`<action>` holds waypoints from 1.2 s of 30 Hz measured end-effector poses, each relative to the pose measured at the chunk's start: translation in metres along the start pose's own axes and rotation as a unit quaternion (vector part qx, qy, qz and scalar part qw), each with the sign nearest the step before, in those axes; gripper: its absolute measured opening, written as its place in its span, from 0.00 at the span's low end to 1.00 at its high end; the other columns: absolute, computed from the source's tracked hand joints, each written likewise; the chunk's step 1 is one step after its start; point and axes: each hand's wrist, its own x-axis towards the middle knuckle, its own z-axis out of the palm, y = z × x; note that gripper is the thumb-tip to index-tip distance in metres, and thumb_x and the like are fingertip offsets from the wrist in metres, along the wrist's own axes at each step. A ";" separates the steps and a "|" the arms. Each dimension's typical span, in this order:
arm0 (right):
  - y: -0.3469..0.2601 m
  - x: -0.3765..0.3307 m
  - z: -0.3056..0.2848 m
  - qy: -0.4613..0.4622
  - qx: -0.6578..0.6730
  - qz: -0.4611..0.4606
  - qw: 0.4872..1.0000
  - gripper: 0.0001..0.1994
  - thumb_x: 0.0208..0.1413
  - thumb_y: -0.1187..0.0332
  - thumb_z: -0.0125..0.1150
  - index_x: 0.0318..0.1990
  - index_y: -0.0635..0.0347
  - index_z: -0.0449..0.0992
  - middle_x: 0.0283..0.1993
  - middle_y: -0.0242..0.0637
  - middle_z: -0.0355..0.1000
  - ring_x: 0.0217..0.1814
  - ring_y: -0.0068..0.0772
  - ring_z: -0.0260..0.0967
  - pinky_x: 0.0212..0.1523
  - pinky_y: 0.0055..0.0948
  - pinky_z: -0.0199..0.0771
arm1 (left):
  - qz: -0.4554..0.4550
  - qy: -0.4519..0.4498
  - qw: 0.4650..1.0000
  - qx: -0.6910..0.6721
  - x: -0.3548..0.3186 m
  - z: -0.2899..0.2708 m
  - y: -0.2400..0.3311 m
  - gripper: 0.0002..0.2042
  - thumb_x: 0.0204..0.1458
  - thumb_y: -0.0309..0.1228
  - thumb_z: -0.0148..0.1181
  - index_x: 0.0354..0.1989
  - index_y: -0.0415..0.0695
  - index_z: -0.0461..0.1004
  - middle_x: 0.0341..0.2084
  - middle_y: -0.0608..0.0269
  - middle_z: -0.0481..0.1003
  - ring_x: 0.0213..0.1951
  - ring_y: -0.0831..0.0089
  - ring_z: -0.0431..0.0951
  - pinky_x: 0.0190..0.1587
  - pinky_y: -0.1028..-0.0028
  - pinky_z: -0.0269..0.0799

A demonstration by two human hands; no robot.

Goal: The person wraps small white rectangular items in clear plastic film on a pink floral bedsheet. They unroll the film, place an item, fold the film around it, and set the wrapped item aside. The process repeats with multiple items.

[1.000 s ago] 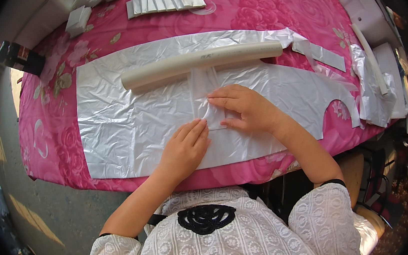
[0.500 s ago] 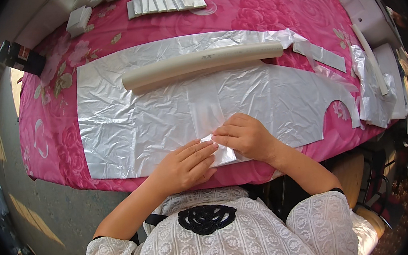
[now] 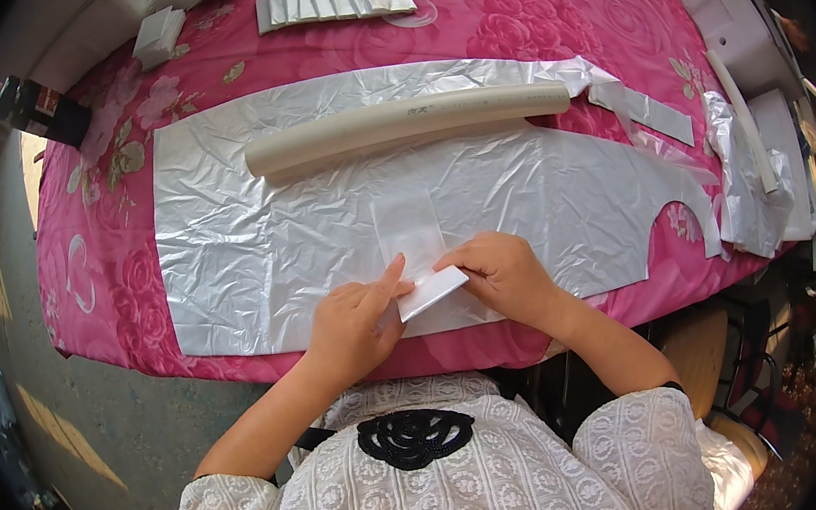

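A strip of thin white plastic film [image 3: 406, 223] runs away from me across a large crinkled plastic sheet [image 3: 218, 267]. Its near end is a flat folded packet [image 3: 433, 293], tilted up off the sheet. My right hand [image 3: 506, 272] pinches the packet's right end between thumb and fingers. At the left end, my left hand [image 3: 350, 324] is closed on the packet, one finger stretched forward along the strip; its other fingertips are partly hidden. Beyond both hands a thick off-white tube [image 3: 404, 128] lies across the sheet.
Several folded white packets [image 3: 334, 1] overlap in a row at the back, near a small white stack [image 3: 159, 38]. A black object [image 3: 45, 113] stands at the left edge. White foam blocks [image 3: 731, 17] and loose film [image 3: 748, 191] sit right. A pink floral cloth [image 3: 121, 298] covers the table.
The packet has gone from lying flat under my fingers to being tilted up, its near edge raised. My left hand has turned with a finger pointing forward; my right hand grips the packet's right end.
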 end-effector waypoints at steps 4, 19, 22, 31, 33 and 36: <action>-0.011 0.023 -0.002 -0.027 0.009 0.183 0.983 0.07 0.51 0.67 0.57 0.30 0.59 0.78 0.22 0.39 0.72 0.23 0.35 0.69 0.27 0.29 0.67 | -0.210 0.039 0.970 -0.116 0.014 0.001 -0.001 0.31 0.46 0.24 0.59 0.60 0.34 0.54 0.26 0.56 0.78 0.24 0.64 0.78 0.30 0.72 0.71; -0.005 0.055 -0.011 -0.165 0.052 0.345 0.922 0.16 0.54 0.63 0.51 0.20 0.64 0.74 0.16 0.36 0.71 0.18 0.29 0.70 0.25 0.29 0.69 | -0.003 0.092 0.993 0.076 0.031 -0.005 0.001 0.31 0.44 0.24 0.60 0.59 0.33 0.57 0.46 0.52 0.68 0.44 0.61 0.72 0.42 0.69 0.71; -0.004 0.057 -0.012 -0.165 0.041 0.328 0.929 0.16 0.53 0.63 0.50 0.21 0.64 0.75 0.15 0.38 0.71 0.18 0.32 0.70 0.27 0.32 0.70 | 0.065 0.038 0.992 0.104 0.032 0.012 0.003 0.30 0.41 0.27 0.61 0.55 0.32 0.60 0.51 0.48 0.65 0.52 0.53 0.67 0.53 0.64 0.65; 0.003 0.060 -0.009 -0.180 0.092 0.379 0.903 0.15 0.53 0.64 0.49 0.23 0.65 0.76 0.17 0.38 0.72 0.19 0.29 0.72 0.26 0.31 0.71 | -0.022 -0.030 0.978 0.205 0.038 0.038 0.003 0.48 0.41 0.52 0.60 0.62 0.29 0.47 0.63 0.39 0.46 0.66 0.49 0.42 0.65 0.53 0.34; 0.002 0.060 -0.009 -0.179 0.092 0.379 0.903 0.15 0.53 0.64 0.50 0.23 0.65 0.76 0.17 0.39 0.73 0.19 0.29 0.72 0.26 0.31 0.71 | -0.031 -0.045 0.983 0.177 0.038 0.036 0.004 0.52 0.38 0.57 0.60 0.62 0.29 0.45 0.64 0.39 0.44 0.67 0.49 0.41 0.65 0.52 0.31; -0.002 0.060 -0.011 -0.176 0.073 0.378 0.906 0.14 0.50 0.63 0.52 0.22 0.64 0.76 0.17 0.39 0.72 0.19 0.31 0.72 0.26 0.31 0.71 | -0.025 -0.048 0.985 0.164 0.039 0.036 0.002 0.57 0.34 0.61 0.60 0.63 0.28 0.42 0.64 0.38 0.43 0.67 0.49 0.39 0.65 0.52 0.29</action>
